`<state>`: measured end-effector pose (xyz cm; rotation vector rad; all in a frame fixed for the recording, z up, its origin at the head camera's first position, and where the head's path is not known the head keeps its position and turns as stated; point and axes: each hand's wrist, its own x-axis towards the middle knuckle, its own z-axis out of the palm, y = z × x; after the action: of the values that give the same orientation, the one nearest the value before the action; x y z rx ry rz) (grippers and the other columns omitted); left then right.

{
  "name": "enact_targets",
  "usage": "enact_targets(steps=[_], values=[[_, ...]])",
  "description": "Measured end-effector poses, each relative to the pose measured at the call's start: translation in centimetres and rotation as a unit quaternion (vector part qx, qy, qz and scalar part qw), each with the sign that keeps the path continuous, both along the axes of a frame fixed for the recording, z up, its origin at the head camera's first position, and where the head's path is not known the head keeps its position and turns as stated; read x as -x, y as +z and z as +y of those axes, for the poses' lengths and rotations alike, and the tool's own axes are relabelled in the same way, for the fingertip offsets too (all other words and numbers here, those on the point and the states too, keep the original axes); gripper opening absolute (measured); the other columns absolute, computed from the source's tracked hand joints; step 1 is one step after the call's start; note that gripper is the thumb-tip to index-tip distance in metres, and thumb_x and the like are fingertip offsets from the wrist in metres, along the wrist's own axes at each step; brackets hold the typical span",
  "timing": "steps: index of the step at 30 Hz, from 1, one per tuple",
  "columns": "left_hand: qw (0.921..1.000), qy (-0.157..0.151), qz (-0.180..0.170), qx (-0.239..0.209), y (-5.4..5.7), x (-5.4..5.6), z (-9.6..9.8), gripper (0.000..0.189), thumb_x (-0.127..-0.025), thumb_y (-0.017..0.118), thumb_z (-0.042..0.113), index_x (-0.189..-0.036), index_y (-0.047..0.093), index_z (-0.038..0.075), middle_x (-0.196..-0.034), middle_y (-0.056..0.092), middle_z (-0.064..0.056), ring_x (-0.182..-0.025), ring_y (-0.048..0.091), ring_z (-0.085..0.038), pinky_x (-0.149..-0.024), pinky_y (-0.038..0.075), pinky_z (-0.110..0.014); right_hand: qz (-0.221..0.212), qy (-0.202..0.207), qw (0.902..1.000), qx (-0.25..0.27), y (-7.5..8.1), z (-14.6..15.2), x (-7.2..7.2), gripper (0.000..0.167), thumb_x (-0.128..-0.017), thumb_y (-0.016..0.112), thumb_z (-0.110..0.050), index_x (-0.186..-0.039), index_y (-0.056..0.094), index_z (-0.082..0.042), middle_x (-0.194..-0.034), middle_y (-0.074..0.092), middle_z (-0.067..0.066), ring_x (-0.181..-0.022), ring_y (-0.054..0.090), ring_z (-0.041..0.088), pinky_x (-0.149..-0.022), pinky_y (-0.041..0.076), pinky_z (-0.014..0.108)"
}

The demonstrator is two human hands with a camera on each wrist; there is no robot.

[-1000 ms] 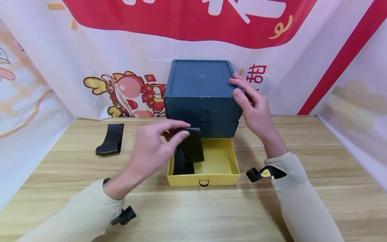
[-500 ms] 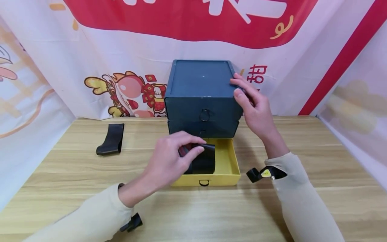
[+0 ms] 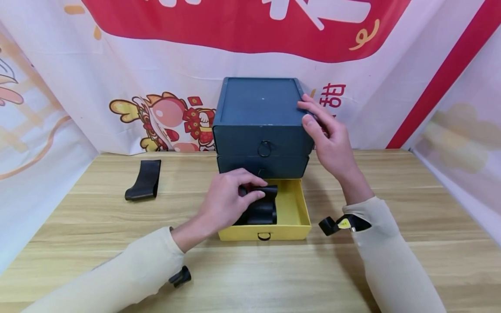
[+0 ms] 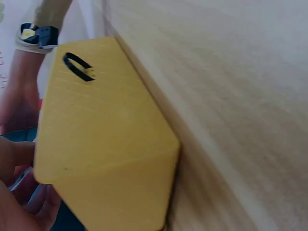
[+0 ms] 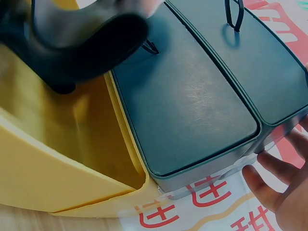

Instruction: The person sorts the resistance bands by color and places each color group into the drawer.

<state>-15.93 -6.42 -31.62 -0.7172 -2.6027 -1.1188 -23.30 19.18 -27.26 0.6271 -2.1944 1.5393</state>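
Note:
My left hand (image 3: 228,200) pinches the top of a black folded strap (image 3: 270,190) between thumb and fingers, low over the left half of the open yellow drawer (image 3: 287,233). More black strap material (image 3: 261,214) lies beneath it in the drawer, partly hidden by the hand. With its fingers spread, my right hand (image 3: 330,141) rests on the right edge of the dark blue drawer box (image 3: 258,102). In the right wrist view, the curled end of a black strap (image 5: 110,45) hangs blurred and close over the drawer.
Another black strap (image 3: 145,180), bent over at its near end, lies on the wooden table (image 3: 250,278) to the left. Behind the box hangs a printed white and red cloth (image 3: 188,65). The yellow drawer carries a black ring pull (image 4: 77,67).
My left hand has moved right and down with the black strap, which hung straight and is now lower and curled in the drawer. The right hand has stayed on the box.

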Motion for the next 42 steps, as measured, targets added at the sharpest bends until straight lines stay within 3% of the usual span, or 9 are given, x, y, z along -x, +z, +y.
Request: enact_targets(steps=[6, 9, 13, 22, 28, 33, 38, 42], values=[[0.9994, 0.017, -0.029, 0.013, -0.9, 0.3, 0.0, 0.013, -0.090, 0.086, 0.019, -0.103, 0.084, 0.020, -0.103, 0.081, 0.003, -0.094, 0.068, -0.017, -0.079, 0.055, -0.031, 0.001, 0.002, 1.0000, 0.000, 0.0, 0.0, 0.1, 0.044, -0.111, 0.053, -0.030, -0.153, 0.059, -0.021, -0.168, 0.045, -0.010, -0.157, 0.039, 0.013, -0.116, 0.052, 0.035], [0.9992, 0.023, -0.026, 0.019, -1.2, 0.6, 0.0, 0.013, -0.090, 0.086, 0.020, -0.103, 0.084, 0.019, -0.104, 0.081, 0.002, -0.092, 0.069, -0.017, -0.076, 0.055, -0.030, 0.001, 0.001, 1.0000, 0.000, 0.0, 0.0, 0.1, 0.044, -0.111, 0.053, -0.030, -0.153, 0.059, -0.020, -0.168, 0.045, -0.009, -0.157, 0.039, 0.013, -0.116, 0.052, 0.037], [0.9992, 0.029, -0.012, 0.023, -1.6, 0.9, 0.1, 0.015, -0.089, 0.087, 0.019, -0.104, 0.085, 0.016, -0.106, 0.081, 0.001, -0.095, 0.071, -0.017, -0.081, 0.057, -0.033, 0.002, 0.000, 1.0000, 0.000, 0.0, 0.0, 0.1, 0.044, -0.111, 0.053, -0.029, -0.153, 0.059, -0.020, -0.168, 0.045, -0.009, -0.157, 0.039, 0.013, -0.116, 0.052, 0.037], [0.9994, 0.027, 0.014, 0.014, -1.7, 1.2, 0.0, 0.017, -0.087, 0.088, 0.014, -0.105, 0.085, 0.013, -0.108, 0.081, -0.001, -0.089, 0.073, -0.017, -0.083, 0.061, -0.036, 0.004, -0.003, 1.0000, -0.002, -0.1, 0.0, 0.1, 0.044, -0.111, 0.053, -0.029, -0.153, 0.059, -0.019, -0.168, 0.045, -0.009, -0.157, 0.039, 0.013, -0.114, 0.054, 0.035], [0.9996, 0.025, -0.011, 0.003, -1.3, 1.3, -0.5, 0.018, -0.089, 0.086, 0.015, -0.108, 0.085, 0.014, -0.109, 0.081, -0.002, -0.087, 0.072, -0.016, -0.081, 0.060, -0.035, 0.006, -0.003, 1.0000, -0.001, -0.1, -0.1, 0.1, 0.044, -0.111, 0.053, -0.029, -0.154, 0.058, -0.018, -0.168, 0.045, -0.008, -0.157, 0.039, 0.013, -0.117, 0.051, 0.038], [0.9984, 0.029, -0.046, -0.014, -0.5, 1.2, -1.9, 0.017, -0.092, 0.084, 0.018, -0.108, 0.084, 0.018, -0.108, 0.081, -0.001, -0.083, 0.068, -0.014, -0.072, 0.057, -0.028, 0.008, -0.001, 1.0000, 0.001, -0.1, -0.1, 0.1, 0.045, -0.111, 0.053, -0.028, -0.154, 0.058, -0.018, -0.168, 0.045, -0.008, -0.157, 0.039, 0.013, -0.119, 0.050, 0.039], [0.9967, 0.039, -0.067, -0.025, 0.3, 0.9, -4.4, 0.015, -0.093, 0.083, 0.020, -0.109, 0.084, 0.020, -0.107, 0.082, 0.000, -0.077, 0.066, -0.017, -0.066, 0.055, -0.025, 0.009, 0.002, 1.0000, 0.001, -0.1, -0.1, 0.1, 0.044, -0.111, 0.053, -0.027, -0.153, 0.059, -0.018, -0.168, 0.045, -0.007, -0.157, 0.039, 0.013, -0.117, 0.052, 0.035], [0.9935, 0.073, -0.085, -0.021, 0.9, 0.8, -7.1, 0.016, -0.094, 0.083, 0.025, -0.110, 0.084, 0.023, -0.107, 0.082, 0.001, -0.080, 0.069, -0.019, -0.067, 0.056, -0.023, 0.006, 0.005, 1.0000, 0.003, 0.0, 0.0, 0.1, 0.044, -0.111, 0.052, -0.027, -0.154, 0.058, -0.018, -0.168, 0.045, -0.007, -0.157, 0.039, 0.014, -0.116, 0.052, 0.034]])
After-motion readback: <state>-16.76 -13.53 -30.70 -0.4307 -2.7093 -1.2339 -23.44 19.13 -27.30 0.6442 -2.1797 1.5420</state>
